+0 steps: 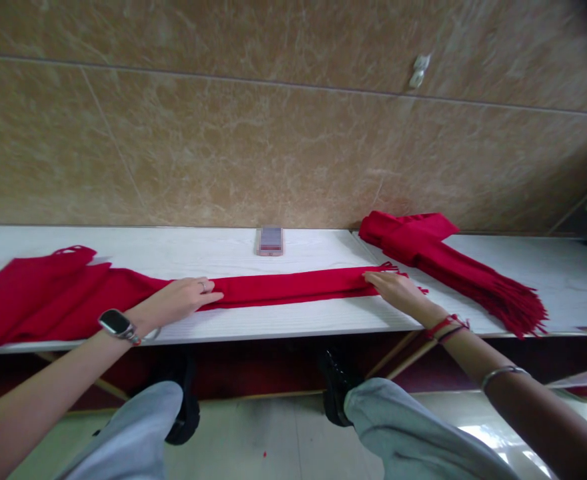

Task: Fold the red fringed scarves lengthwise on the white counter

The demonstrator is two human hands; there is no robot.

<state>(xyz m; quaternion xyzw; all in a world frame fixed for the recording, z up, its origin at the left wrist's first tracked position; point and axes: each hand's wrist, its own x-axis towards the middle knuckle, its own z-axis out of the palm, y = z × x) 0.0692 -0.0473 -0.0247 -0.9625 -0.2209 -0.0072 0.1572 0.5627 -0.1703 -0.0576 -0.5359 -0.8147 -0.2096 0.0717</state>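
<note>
Brown, marble-patterned tiled wall (293, 153) rises behind a long white wood-grain tabletop (283, 323). At the far left, the wide end of a fringed red cloth scarf (293, 288) spreads loosely over the tabletop, reaching its front edge. Next comes the left hand (193, 295), with a thin ring and, at the wrist, a dark-faced smartwatch (116, 323); its fingers lie close together across the scarf, and whether they grip or only press cannot be told. Below it are a grey trouser leg (123, 433) and a black shoe (186, 413).

From this hand, the scarf runs rightward as a flat, narrow folded strip. Behind the strip, close to the wall and apart from the cloth, lies a small rectangular phone-like device (271, 241).

At the strip's right end, the right hand (398, 293) has its fingertips on the cloth beside the fringe; how firmly they are closed is unclear. Red and dark cord bracelets (446, 327) circle that wrist, with a silver bangle (503, 375) farther up. Just beyond, a second folded red fringed scarf (423, 245) lies at an angle, crowding the strip's fringed end. Above it, a small white fixture (419, 71) sits on the wall.
</note>
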